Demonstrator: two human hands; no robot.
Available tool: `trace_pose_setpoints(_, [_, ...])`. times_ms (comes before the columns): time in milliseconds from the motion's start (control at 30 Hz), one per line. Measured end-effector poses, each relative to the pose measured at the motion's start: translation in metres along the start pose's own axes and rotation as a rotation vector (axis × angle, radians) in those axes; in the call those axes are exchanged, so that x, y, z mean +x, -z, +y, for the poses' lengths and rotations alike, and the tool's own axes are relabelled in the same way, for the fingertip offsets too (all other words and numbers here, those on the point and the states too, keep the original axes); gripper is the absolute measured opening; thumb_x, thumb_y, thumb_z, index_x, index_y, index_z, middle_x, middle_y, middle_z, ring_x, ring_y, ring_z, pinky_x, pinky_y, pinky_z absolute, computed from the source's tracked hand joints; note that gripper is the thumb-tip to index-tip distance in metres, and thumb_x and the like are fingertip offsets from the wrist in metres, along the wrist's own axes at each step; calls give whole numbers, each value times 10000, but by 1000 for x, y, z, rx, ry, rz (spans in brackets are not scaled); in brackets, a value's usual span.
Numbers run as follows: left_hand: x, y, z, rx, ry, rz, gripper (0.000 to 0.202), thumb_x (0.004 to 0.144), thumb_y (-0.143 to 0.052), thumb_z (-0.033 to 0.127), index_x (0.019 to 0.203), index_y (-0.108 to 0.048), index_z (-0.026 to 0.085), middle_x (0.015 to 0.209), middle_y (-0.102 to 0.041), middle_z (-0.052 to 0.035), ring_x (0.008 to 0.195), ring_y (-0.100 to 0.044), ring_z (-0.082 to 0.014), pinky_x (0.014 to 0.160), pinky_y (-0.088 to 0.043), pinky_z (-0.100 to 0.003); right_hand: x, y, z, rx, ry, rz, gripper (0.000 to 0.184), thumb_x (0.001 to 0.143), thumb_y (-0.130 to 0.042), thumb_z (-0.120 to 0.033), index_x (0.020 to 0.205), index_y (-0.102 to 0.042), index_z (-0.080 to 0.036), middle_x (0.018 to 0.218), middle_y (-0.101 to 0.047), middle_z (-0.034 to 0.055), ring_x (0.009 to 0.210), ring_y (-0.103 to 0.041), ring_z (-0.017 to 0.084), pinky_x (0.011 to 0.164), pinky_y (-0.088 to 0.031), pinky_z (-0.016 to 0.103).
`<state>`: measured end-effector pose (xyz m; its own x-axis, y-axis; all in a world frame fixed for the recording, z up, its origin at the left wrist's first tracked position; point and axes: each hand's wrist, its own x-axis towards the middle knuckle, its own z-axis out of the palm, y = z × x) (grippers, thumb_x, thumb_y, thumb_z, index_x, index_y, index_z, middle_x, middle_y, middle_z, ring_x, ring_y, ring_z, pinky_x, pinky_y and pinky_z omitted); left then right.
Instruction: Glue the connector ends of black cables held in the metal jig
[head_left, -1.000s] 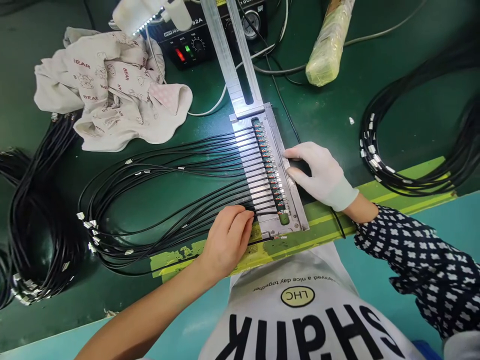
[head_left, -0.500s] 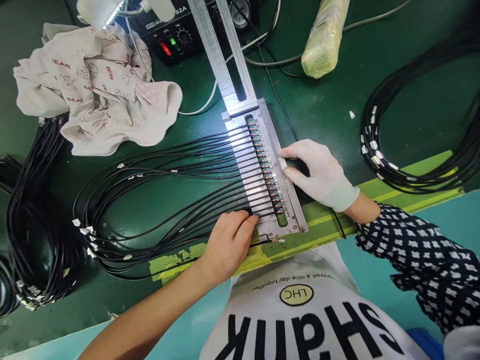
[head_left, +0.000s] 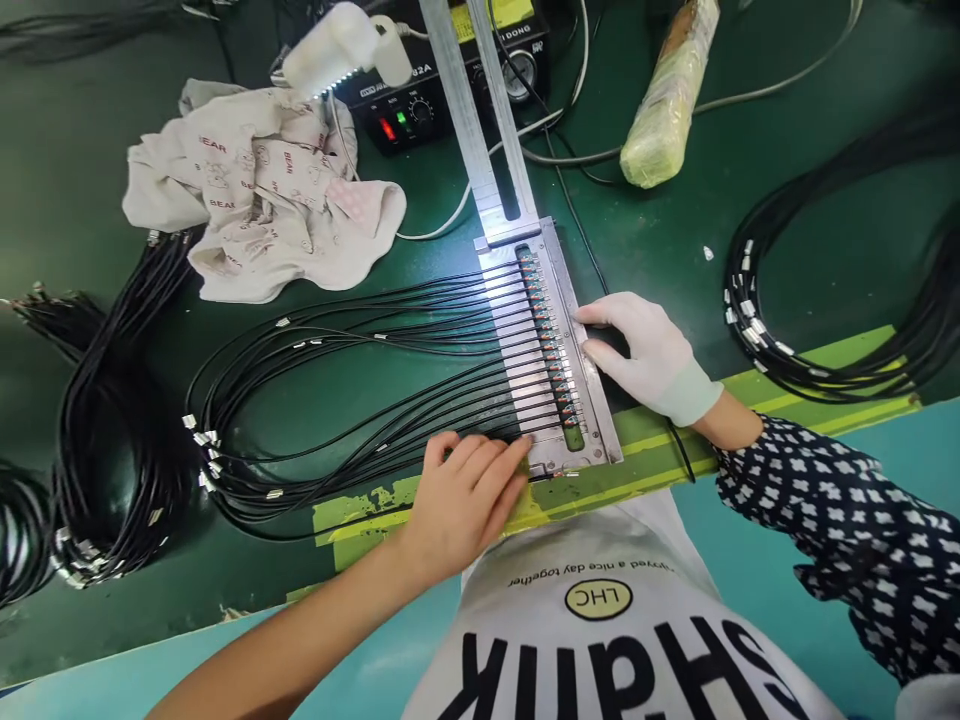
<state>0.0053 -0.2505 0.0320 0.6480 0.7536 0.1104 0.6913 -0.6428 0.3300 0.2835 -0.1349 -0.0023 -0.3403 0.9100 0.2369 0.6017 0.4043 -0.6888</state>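
Black thin cables (head_left: 244,505) run from the near left onto a flat silver metal plate (head_left: 592,400), and look light and bendy, best held just behind their shiny tips (head_left: 555,352). By its near end, the bare left hand (head_left: 457,505) has straighter fingers than a second ago; whether they pinch a cable, I cannot tell. Farther right, the white-gloved right hand (head_left: 645,352), thumb and finger apart, touches the plate's stiff-looking edge.

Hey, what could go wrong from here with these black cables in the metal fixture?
The left hand sits close to the black cables and could tug one out of line in the metal fixture. One cable end lies at the fixture's near edge, outside the row, and might get snagged or overlooked. The cables also cross in their loop, so they could tangle.
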Motion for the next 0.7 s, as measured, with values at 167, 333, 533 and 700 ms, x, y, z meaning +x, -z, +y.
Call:
trace_pose_setpoints(167, [-23, -5, 6, -223, 66, 130, 237, 904, -623, 51, 1126, -581, 121, 971, -657, -69, 891, -599, -150, 792, -501, -282, -2, -1, 0, -16, 19, 14, 301, 913, -606, -211, 1209, -650, -250, 1190, -697, 57, 1131, -641, 262, 1011, -499, 472])
trace_pose_setpoints(333, [-13, -1, -6, -104, -81, 127, 443, 884, -517, -36, 1310, -562, 78, 1058, -652, -123, 937, -625, -183, 810, -548, -293, -2, -1, 0, -13, 4, 14, 300, 918, -594, -227, 1211, -646, -263, 1185, -698, 57, 1126, -642, 276, 1002, -502, 497])
trace_pose_setpoints(533, [5, 0, -13, -99, -158, 41, 450, 917, -458, -7, 1354, -535, 60, 1041, -665, -124, 916, -635, -193, 801, -565, -317, -1, -1, 1, -2, 13, 1, 299, 913, -599, -229, 1207, -649, -256, 1196, -700, 59, 1141, -638, 278, 1004, -497, 493])
trace_pose_setpoints(700, [11, -3, -13, -25, -151, 0, 433, 944, -428, 27, 1349, -552, 116, 915, -644, -76, 797, -631, -173, 686, -550, -289, -1, -1, 1, 14, 7, 17, 299, 908, -602, -208, 1200, -652, -248, 1193, -700, 55, 1139, -640, 268, 1008, -490, 478])
